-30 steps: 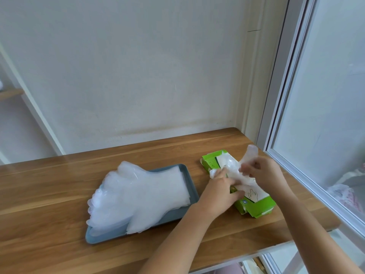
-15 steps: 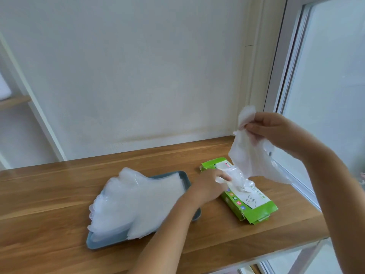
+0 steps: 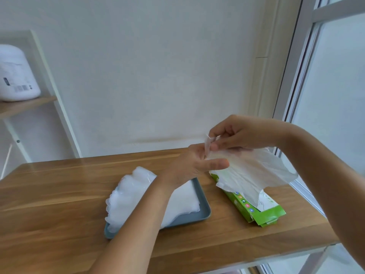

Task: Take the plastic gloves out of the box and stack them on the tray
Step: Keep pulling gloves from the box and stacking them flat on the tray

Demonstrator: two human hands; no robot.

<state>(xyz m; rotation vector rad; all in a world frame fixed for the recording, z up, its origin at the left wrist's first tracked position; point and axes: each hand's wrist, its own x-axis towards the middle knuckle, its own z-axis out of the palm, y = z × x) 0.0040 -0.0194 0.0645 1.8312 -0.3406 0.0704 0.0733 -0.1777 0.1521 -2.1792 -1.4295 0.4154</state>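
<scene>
Above the box (image 3: 262, 212), translucent crinkled glove (image 3: 248, 173), pinched by right hand (image 3: 243, 133)

**Illumination:** bright, diffuse daylight enters from the window (image 3: 335, 107) on the right, and its pane is washed out to near white. The wall (image 3: 158, 76) is evenly lit, with no hot spots. Shadows are soft and short: a thin dark line under the near edge of the tray (image 3: 206, 212) and beside the box (image 3: 270, 213) on the desk (image 3: 59, 194). The desk carries a mild sheen at far left. The glove (image 3: 252, 175) is translucent and backlit.

**Image quality:** soft overall, with fine detail smeared. Wide-angle bending tilts the window frame and the left shelf post (image 3: 65, 115) inward.
</scene>
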